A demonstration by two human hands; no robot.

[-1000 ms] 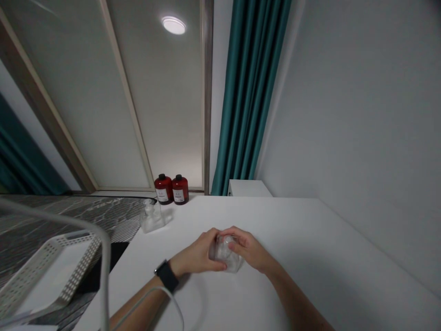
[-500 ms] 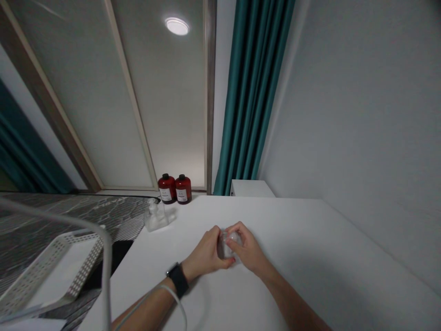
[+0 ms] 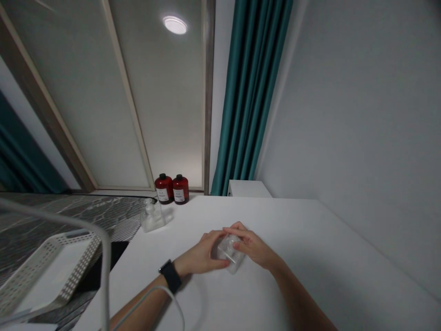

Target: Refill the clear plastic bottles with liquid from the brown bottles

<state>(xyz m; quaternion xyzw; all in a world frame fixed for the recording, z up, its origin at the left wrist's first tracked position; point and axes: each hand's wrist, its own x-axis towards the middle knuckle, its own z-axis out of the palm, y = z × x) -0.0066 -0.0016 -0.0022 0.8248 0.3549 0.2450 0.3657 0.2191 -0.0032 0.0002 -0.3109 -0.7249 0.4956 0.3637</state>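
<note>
Between my hands, over the white table (image 3: 241, 294), is a clear see-through bottle (image 3: 232, 257) with a whitish round top. My left hand (image 3: 203, 255) curves round its left side, thumb along the near side and fingers at the far side. From the right, my right hand (image 3: 253, 246) closes on the top, its thumb on the near face and fingers across the far edge. The fingers partly hide the bottle's top and far side. A similar clear pump bottle (image 3: 152, 220) stands at the table's left edge.
Two dark red bottles (image 3: 171, 189) with black caps stand at the table's far left corner. A white perforated basket (image 3: 51, 257) lies left of the table. A pale cable (image 3: 106, 271) runs up in the left foreground. The wall (image 3: 365, 138) borders the right side.
The bottle has tilted and more of its clear body shows between my hands. My right fingers have shifted left across its far edge. The view has moved slightly.
</note>
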